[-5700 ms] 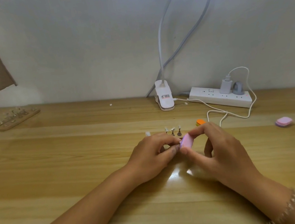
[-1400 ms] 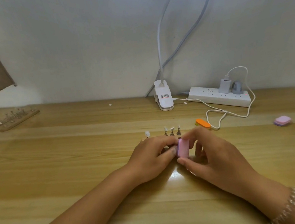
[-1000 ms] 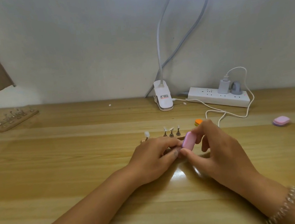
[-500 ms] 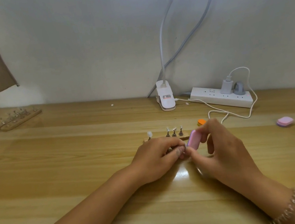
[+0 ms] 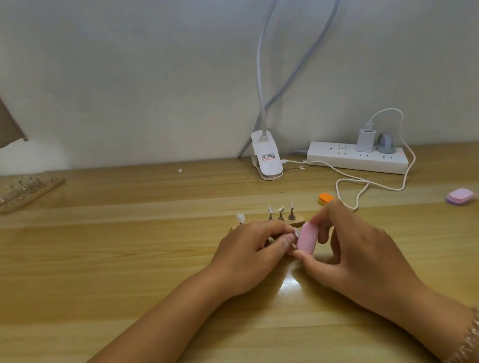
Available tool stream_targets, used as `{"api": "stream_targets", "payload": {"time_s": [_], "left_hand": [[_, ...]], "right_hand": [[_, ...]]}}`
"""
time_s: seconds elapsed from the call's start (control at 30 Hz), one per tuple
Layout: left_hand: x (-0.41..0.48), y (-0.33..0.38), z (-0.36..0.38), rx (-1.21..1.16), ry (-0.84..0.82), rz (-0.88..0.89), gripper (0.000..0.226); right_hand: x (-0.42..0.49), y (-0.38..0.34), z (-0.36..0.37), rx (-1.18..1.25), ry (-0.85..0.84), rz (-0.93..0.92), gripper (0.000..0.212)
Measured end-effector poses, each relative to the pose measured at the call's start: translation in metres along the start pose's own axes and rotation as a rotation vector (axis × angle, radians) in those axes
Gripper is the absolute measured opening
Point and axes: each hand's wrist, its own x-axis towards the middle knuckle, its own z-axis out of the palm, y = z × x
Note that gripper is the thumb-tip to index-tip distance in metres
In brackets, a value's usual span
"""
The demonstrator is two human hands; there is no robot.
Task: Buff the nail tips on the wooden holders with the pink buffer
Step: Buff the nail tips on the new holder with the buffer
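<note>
A far holder (image 5: 29,193) with its own tips lies at the table's (image 5: 95,287) left edge, well apart from the work. Near the middle, the left hand (image 5: 252,254) rests just in front of the holder (image 5: 296,220), whose row of tips (image 5: 280,211) stands upright behind the knuckles. Its fingers are curled in, and thumb and forefinger pinch a small pale tip (image 5: 296,232) (too small to say how it is mounted), presenting it to the right. Immediately right of those fingertips is the buffer (image 5: 306,237). The right hand (image 5: 356,251) pinches it, with the thumb under its near end and the fingers over its far end. The buffer's long axis runs from near to far and leans slightly right, so a broad face is turned left toward the tip. Face and tip look to be touching or just beside each other, though which cannot be told. The next stroke, as I judge it, turns on this: the tip lies directly left of the buffer, so the right hand should slide the pad along its own long axis while the left holds steady. Farther right sit an orange pad (image 5: 325,198) and a spare pad (image 5: 461,196), both untouched.
</note>
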Motion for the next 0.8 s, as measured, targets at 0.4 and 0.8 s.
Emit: {"api": "stream_targets", "payload": {"time_s": [0.4, 0.8], "left_hand": [[-0.0011, 0.0029, -0.0017, 0.047, -0.034, -0.01, 0.019], [-0.0005, 0.0019, -0.0008, 0.02, -0.036, -0.013, 0.017]], "right_hand": [[0.0011, -0.0031, 0.0007, 0.006, -0.098, -0.032, 0.038], [0.0036, -0.0001, -0.0009, 0.022, -0.045, 0.033, 0.039]]}}
